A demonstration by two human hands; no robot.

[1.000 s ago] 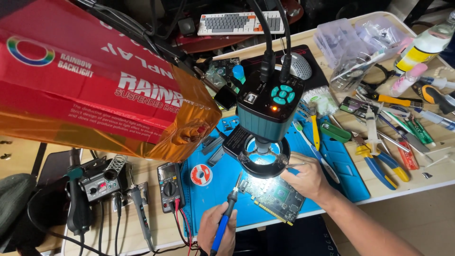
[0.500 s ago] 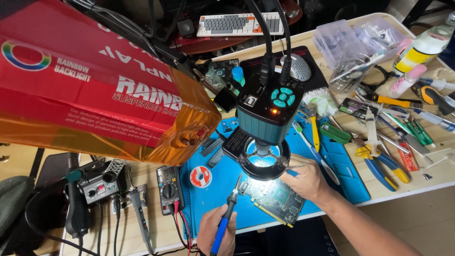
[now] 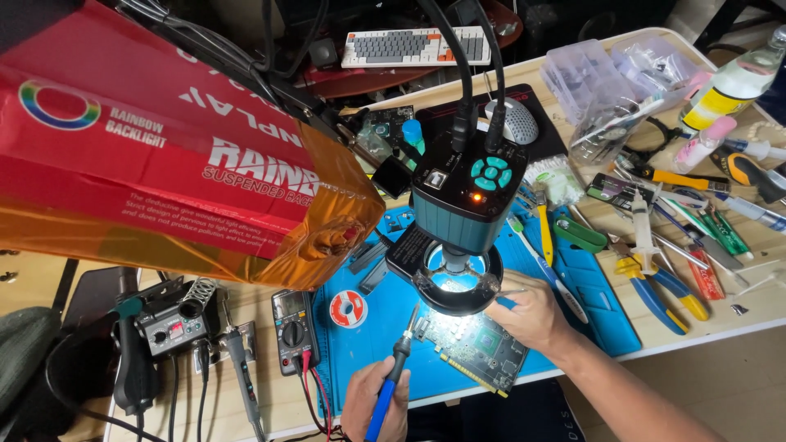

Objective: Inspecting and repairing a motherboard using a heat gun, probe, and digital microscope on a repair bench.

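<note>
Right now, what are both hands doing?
Left hand: closed on the soldering iron.
Right hand: resting by the circuit board; grip cannot be told.

Bright, even light across my view, sharp focus on the table point(image 3: 737, 319), strongest glow from the ring light point(image 3: 457, 282) under the microscope point(image 3: 468, 196), glare washing out the circuit board point(image 3: 483, 344), soft shadows, edges slightly bowed.

soldering iron point(image 3: 391, 378): blue handle, tilted, tip up toward board | circuit board point(image 3: 481, 348): green, flat on blue mat, lit
</note>
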